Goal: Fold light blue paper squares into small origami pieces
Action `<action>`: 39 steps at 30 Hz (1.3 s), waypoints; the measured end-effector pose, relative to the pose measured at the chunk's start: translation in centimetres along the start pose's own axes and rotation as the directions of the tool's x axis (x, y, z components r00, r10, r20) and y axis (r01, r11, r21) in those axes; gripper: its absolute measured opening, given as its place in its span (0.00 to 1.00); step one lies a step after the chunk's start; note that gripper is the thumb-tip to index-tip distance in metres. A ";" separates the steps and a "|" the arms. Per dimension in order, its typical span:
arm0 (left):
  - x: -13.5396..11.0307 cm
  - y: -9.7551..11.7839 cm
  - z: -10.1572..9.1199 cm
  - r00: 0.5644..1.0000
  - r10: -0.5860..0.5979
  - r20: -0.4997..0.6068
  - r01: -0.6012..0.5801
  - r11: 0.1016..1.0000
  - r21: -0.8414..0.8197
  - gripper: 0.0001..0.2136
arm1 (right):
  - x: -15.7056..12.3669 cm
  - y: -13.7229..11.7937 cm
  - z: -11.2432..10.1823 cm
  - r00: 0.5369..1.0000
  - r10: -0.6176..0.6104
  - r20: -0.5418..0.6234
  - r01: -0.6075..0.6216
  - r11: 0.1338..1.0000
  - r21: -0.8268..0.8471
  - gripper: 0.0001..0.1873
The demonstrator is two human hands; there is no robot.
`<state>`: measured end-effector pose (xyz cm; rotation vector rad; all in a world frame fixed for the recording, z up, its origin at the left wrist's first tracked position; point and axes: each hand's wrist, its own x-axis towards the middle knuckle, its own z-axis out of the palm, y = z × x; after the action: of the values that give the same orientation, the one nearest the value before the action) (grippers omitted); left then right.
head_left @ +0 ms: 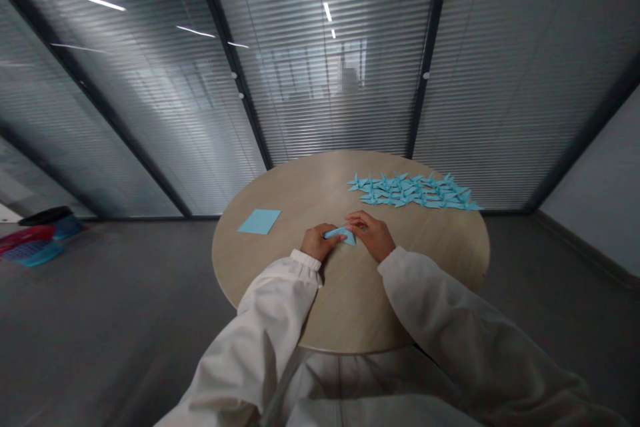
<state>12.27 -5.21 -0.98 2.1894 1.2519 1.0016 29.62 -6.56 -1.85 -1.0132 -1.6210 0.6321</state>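
A small piece of folded blue paper (346,236) is held between my two hands, just above or on the round wooden table (350,307). My left hand (319,241) grips its left end, thumb laid along the paper. On the other side, the fingers of my right hand (371,232) pinch the paper's upper right edge. Part of the paper is hidden behind my fingers. To the left lies a flat blue sheet of paper (260,221). Several folded blue paper cranes (413,191) stand packed in rows at the back right of the table.
Glass partitions with blinds (340,107) rise behind the table. On the floor at the far left are a blue and red basket (35,250) and a dark-rimmed bin (55,221). A pale wall (595,200) stands at the right.
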 end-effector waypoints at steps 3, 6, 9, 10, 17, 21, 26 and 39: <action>0.1 0.0 0.0 1.000 0.007 -0.019 -0.008 1.000 -0.011 0.14 | 0.1 0.1 0.1 0.999 0.040 0.007 -0.040 0.999 0.017 0.15; 0.1 -0.2 0.0 0.999 0.013 -0.034 -0.013 1.000 -0.016 0.13 | 0.1 0.1 0.0 1.000 0.019 0.002 -0.019 0.999 -0.031 0.10; 0.1 -0.3 0.0 0.999 0.012 -0.040 -0.013 1.000 -0.019 0.13 | 0.1 0.1 0.0 0.999 -0.038 -0.009 0.037 0.996 -0.076 0.07; 0.1 -0.3 0.0 0.999 0.013 -0.039 -0.013 1.000 -0.019 0.13 | 0.1 0.1 0.0 0.999 -0.049 -0.010 0.048 0.996 -0.080 0.07; 0.0 -0.1 -0.1 0.999 0.006 0.052 -0.006 1.000 -0.011 0.15 | 0.1 0.0 -0.2 0.998 -0.063 -0.004 0.062 0.994 -0.090 0.08; -0.1 0.4 -0.2 0.990 -0.048 0.131 0.054 0.998 -0.043 0.17 | 0.1 -0.4 -0.3 0.998 -0.056 -0.001 0.056 0.994 -0.095 0.08; -0.2 0.8 -0.3 0.977 -0.092 0.195 0.120 0.983 -0.139 0.16 | 0.1 -0.3 -0.3 1.000 -0.030 -0.007 0.029 0.993 -0.113 0.08; 0.1 0.7 -0.2 0.979 -0.190 0.071 0.203 0.930 -0.308 0.17 | 0.3 0.3 -0.2 0.998 0.032 -0.049 -0.035 0.998 -0.060 0.09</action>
<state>12.57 -5.52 -0.33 1.7954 1.1756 0.9928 29.90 -6.22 -1.89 -1.0942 -1.5922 0.5788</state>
